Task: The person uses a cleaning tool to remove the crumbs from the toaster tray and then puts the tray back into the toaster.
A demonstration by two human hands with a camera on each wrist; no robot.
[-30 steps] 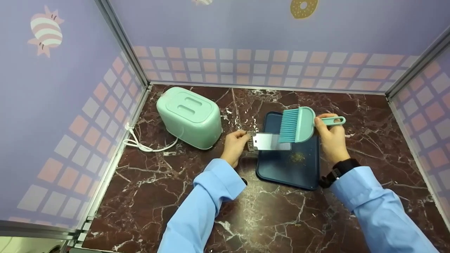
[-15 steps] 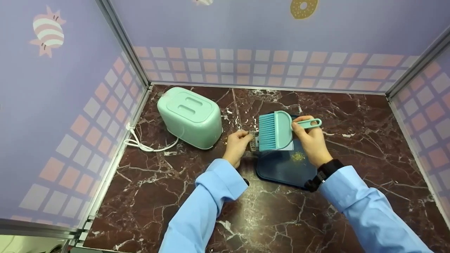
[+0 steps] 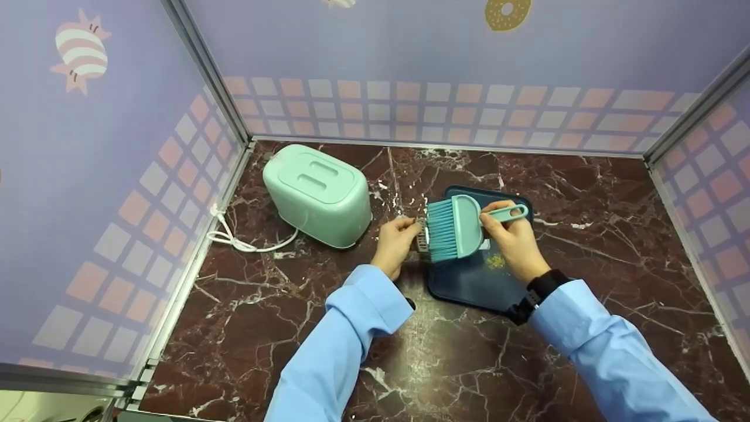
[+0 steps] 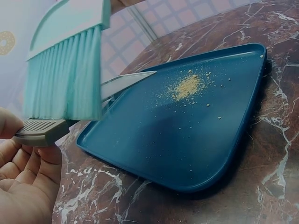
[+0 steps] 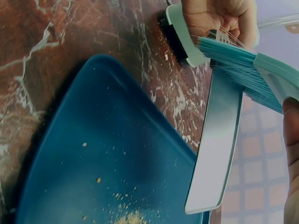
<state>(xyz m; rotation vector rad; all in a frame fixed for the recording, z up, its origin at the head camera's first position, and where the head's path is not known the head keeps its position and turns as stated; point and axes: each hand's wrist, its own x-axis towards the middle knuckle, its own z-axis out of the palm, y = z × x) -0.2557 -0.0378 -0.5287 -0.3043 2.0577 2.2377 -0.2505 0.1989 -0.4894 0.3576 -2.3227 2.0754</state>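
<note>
My left hand [image 3: 394, 241] pinches a toaster crumb tray by its brown slotted end [image 4: 42, 131] between thumb and fingers. The crumb tray's flat metal plate [image 5: 217, 144] reaches out over the dark blue tray [image 3: 469, 287]; in the head view the brush hides most of it. My right hand [image 3: 518, 246] grips the handle of a mint-green brush [image 3: 467, 225]. Its teal bristles [image 4: 65, 79] lie across the crumb tray close to the slotted end. A small heap of yellowish crumbs [image 4: 187, 86] lies on the blue tray, with loose specks around it.
A mint-green toaster [image 3: 319, 193] stands left of my left hand, its white cord [image 3: 234, 240] coiled beside it. Patterned panels [image 3: 439, 111] wall the brown marbled tabletop [image 3: 281, 328] at the back and both sides.
My right hand has swung the brush leftward and slightly toward me, from the crumb tray's far end to near its slotted end. My left hand has barely moved.
</note>
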